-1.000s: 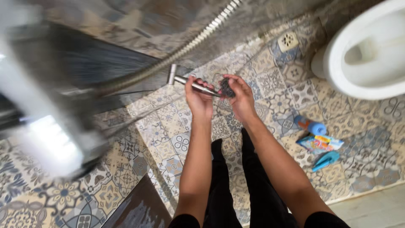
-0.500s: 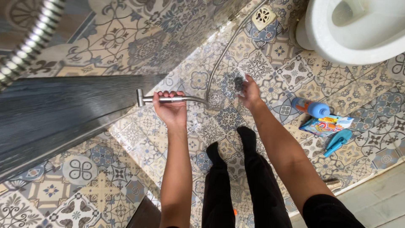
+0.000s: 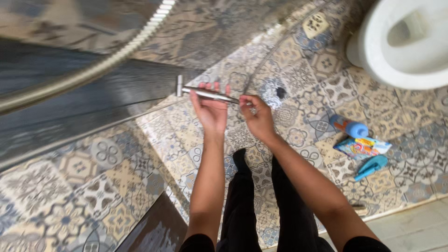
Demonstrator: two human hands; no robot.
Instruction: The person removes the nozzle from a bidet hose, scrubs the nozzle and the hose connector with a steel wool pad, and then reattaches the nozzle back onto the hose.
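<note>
Two hands on one sprayer (image 3: 205, 93): your left hand (image 3: 210, 109) has its fingers curled shut around the metal handle, nozzle end sticking out toward the dark panel (image 3: 70, 107) on your left. Your right hand (image 3: 258, 120) sits at the other end, fingertips pinched together on the fitting where the thin hose (image 3: 275, 49) joins; can't tell how firm that pinch is. Sprayer is held level in the air over the patterned tile floor (image 3: 93, 186), above your legs, close to the panel's edge. Thin hose runs up from your right hand across the tiles toward the top edge of the floor, passing a round floor drain (image 3: 273, 91) just beside your right hand. A thicker ribbed metal hose (image 3: 112, 58) crosses the upper left, blurred. White toilet (image 3: 406, 42) in the top right corner. Near the right edge of the floor, well apart from your hands: a bottle with a blue cap (image 3: 349, 127), a colourful packet (image 3: 361, 147) touching it, and a blue brush (image 3: 371, 167) just below.
</note>
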